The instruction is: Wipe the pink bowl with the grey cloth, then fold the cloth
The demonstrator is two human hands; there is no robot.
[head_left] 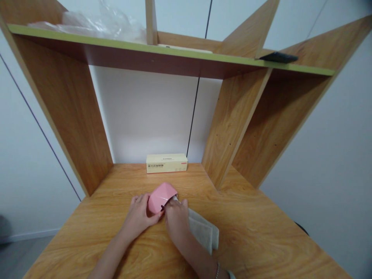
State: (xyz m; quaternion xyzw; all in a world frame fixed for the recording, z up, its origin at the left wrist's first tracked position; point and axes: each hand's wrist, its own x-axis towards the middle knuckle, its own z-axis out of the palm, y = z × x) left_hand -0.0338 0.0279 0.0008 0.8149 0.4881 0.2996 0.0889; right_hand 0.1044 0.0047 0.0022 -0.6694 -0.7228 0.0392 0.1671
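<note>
A shiny pink container (162, 197) with a faceted shell lies tilted on the desk, its opening facing right and towards me. My left hand (140, 214) grips it from the left, thumb along the lower edge near a small dark piece. My right hand (176, 215) has its fingers at the opening, curled around part of a grey-green cloth (203, 229). The rest of that cloth trails to the right, under and beside my right wrist. My right fingertips are partly hidden by the container's rim, and its inside cannot be seen.
Behind the container, a pale yellow cling film box (166, 163) stands on the wooden desk (250, 228). Upright wooden panels (236, 124) flank it. Overhead runs a shelf (122, 44) with clear plastic wrapping (104, 25) and a dark flat object (279, 57).
</note>
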